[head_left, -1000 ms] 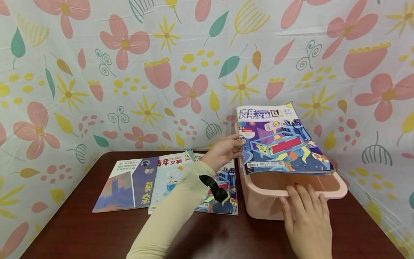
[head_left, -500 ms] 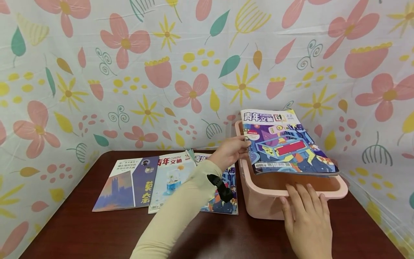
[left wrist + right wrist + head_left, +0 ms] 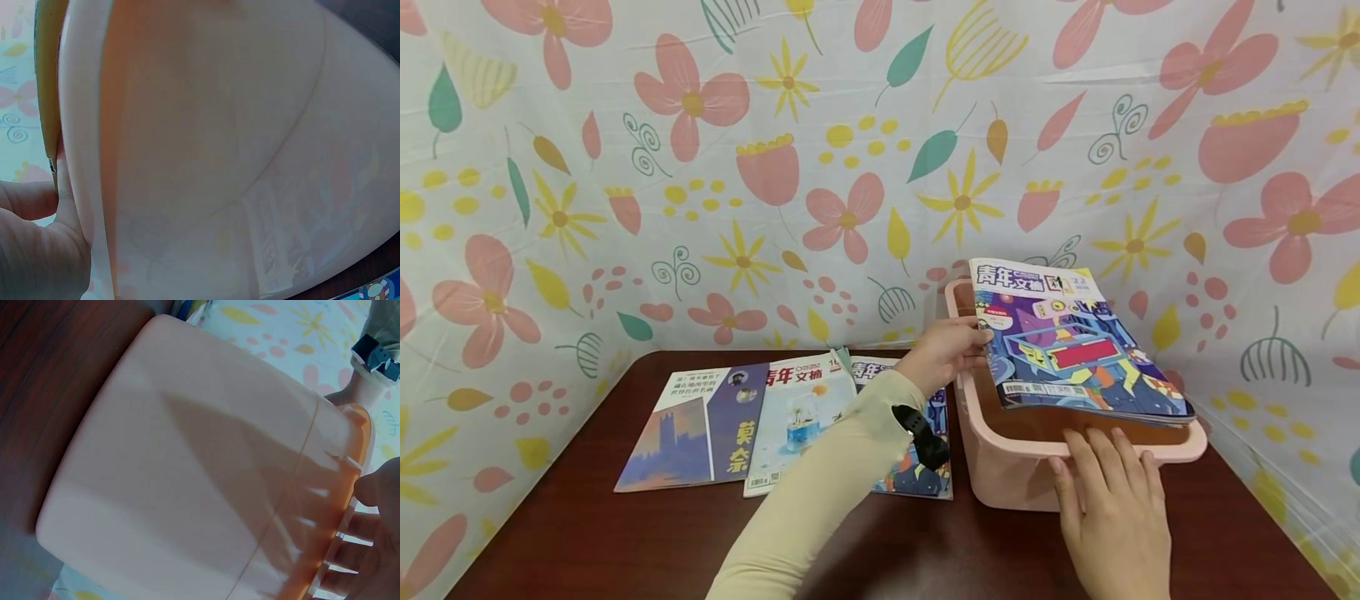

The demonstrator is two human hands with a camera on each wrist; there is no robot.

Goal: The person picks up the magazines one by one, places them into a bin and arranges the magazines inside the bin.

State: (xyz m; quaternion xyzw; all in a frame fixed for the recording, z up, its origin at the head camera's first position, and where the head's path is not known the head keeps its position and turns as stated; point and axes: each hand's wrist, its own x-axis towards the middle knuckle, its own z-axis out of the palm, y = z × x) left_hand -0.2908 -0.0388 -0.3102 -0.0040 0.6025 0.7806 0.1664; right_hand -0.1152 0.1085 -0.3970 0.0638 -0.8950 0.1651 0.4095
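My left hand (image 3: pixel 946 354) pinches the left edge of a colourful magazine (image 3: pixel 1067 350), with the thumb on top. The magazine is tilted over the pink plastic bin (image 3: pixel 1011 479), its lower edge near the front rim. From the left wrist, the hand (image 3: pixel 44 250) shows beside the bin's rim (image 3: pixel 81 125), holding the magazine's edge (image 3: pixel 50 81). My right hand (image 3: pixel 1116 508) grips the front rim, fingers over the top and thumb outside. The right wrist view shows those fingers (image 3: pixel 350 556) at the rim, fingertips partly hidden.
Left of the bin, several magazines lie side by side on the dark wooden table (image 3: pixel 647 542): a purple and white one (image 3: pixel 700 433), a pale blue one (image 3: pixel 801 417) and one partly covered by the left arm (image 3: pixel 917 479). A flowered cloth (image 3: pixel 850 167) hangs behind.
The left hand has moved right and slightly down, carrying the magazine further over the bin and lower toward its rim. The right hand and the bin have stayed in place.
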